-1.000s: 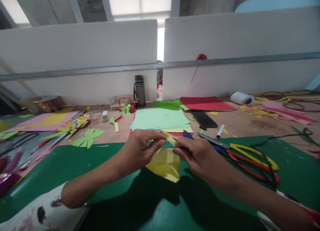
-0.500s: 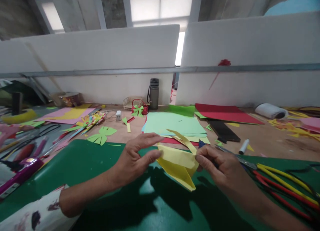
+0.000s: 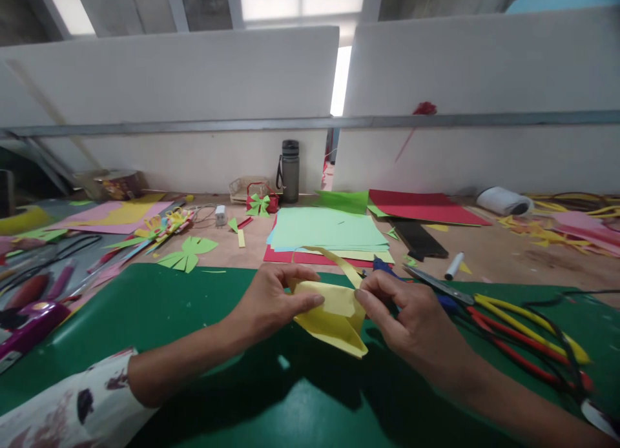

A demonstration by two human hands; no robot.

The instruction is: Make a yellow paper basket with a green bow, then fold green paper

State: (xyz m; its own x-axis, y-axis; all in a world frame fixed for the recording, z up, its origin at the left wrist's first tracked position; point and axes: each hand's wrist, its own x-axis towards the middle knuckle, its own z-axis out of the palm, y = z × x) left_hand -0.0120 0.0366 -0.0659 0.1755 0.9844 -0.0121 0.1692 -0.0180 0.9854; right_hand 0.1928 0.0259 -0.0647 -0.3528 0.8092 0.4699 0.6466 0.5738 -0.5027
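Above the green mat [image 3: 194,332] I hold a folded yellow paper box [image 3: 329,319] with a narrow paper strip [image 3: 339,262] arching over it like a handle. My left hand [image 3: 276,299] grips the box's left side, thumb on the near face and fingers behind. At the right end, my right hand [image 3: 402,306] pinches the corner where the strip meets the box. Its other fingers curl in. Just behind that hand lies a blue tool [image 3: 382,266], partly hidden. Scissors [image 3: 484,299] with yellow and red handles rest to its right.
Pale green sheets [image 3: 324,230] lie stacked beyond my hands, with red paper [image 3: 421,206] and a black phone-like slab [image 3: 419,238] to the right. A bottle [image 3: 290,172] stands at the back. A white marker [image 3: 454,266] lies right; cut green leaves [image 3: 188,254] and a purple tool [image 3: 33,328] lie left.
My left hand has moved in from just touching the box's edge to gripping its left side. The view has shifted slightly, and my right hand keeps its pinch at the right corner.
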